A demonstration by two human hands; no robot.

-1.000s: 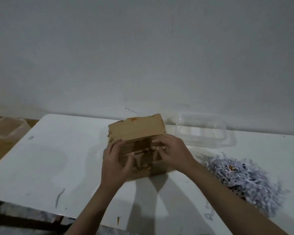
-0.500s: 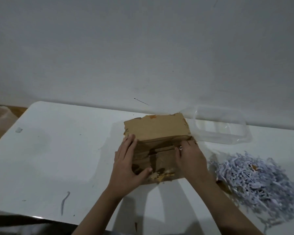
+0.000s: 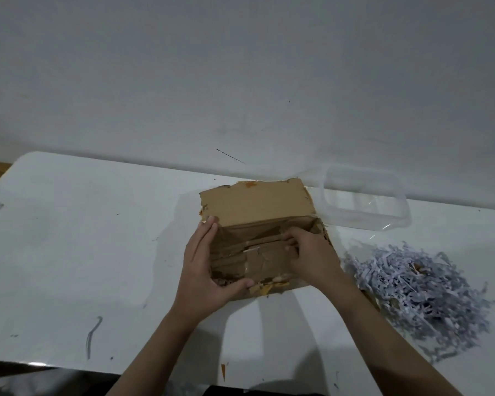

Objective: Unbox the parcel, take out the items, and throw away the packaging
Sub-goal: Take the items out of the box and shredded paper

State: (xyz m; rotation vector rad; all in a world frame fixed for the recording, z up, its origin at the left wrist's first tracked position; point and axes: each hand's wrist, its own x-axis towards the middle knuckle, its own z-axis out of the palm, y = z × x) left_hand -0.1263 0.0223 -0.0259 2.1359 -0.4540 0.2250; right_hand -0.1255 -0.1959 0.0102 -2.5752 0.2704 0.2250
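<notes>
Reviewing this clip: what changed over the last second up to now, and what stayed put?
The left hand shifted from lying over the top of the cardboard box to its left end, thumb along the near edge. The right hand went from lying flat to curling its fingers onto the inner flaps. The far flap stays up; the clear plastic container and shredded paper lie as before on the table.
</notes>
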